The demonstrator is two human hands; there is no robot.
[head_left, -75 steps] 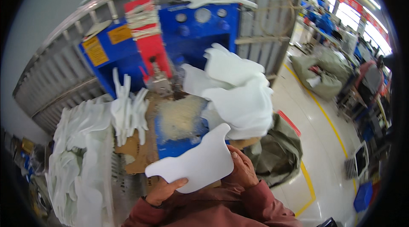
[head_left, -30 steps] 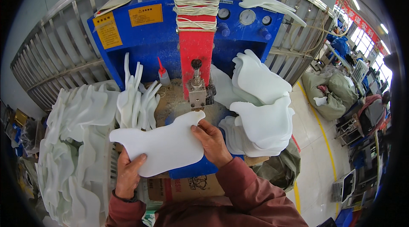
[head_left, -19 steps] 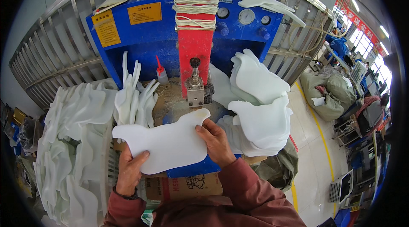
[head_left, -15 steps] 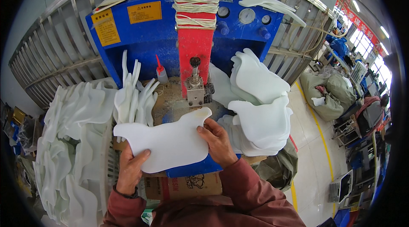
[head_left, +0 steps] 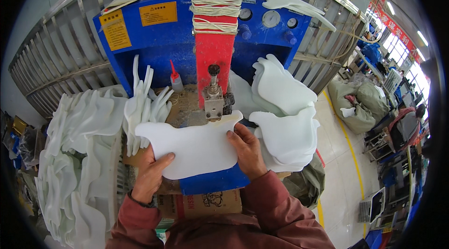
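Note:
A white, flat foam-like sheet (head_left: pixel 194 146) with a wavy upper edge and two curved horns is stretched between my hands. My left hand (head_left: pixel 152 169) pinches its lower left side, thumb on top. My right hand (head_left: pixel 247 148) grips its right side the same way, just below the right horn. The upper edge of the sheet lies right by the metal head (head_left: pixel 213 105) of a machine with a red arm (head_left: pixel 214 52); whether they touch I cannot tell. Below the sheet shows a blue work surface (head_left: pixel 215 182).
Left stands a crate heaped with similar white pieces (head_left: pixel 93 118), with several more upright pieces (head_left: pixel 140 104) beside the machine. Stacked white sheets (head_left: pixel 287 134) lie at right. A red-tipped bottle (head_left: pixel 176 80) stands behind. A blue panel (head_left: pixel 163 34) with gauges closes the back.
Both hands have carried the white sheet away from me and slightly right, bringing its upper edge up to the machine head. The grip stays the same.

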